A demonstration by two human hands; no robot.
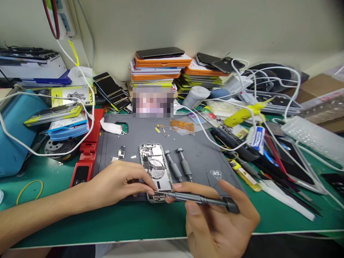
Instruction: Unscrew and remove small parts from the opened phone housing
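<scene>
An opened phone [166,181] with its internal parts exposed lies on a dark grey work mat [199,157]. My right hand [217,225] grips a grey screwdriver [199,198], held nearly level with its tip pointing left over the phone's lower end. Thumb and forefinger of my left hand [129,179] are pinched together right at that tip, above the phone's lower left; whatever is between them is too small to make out. Two more screwdrivers, one [174,166] beside the phone and another [184,165] further right, lie on the mat. Small metal parts [121,152] rest left of the phone.
A red hinged holder [87,154] stands along the mat's left edge. Stacked orange cases [161,62] rise at the back. Looping white cables [201,129] cross both sides. Tools, a yellow bottle [242,114] and a tablet-like device [298,157] crowd the right. Green table surface [129,222] shows in front.
</scene>
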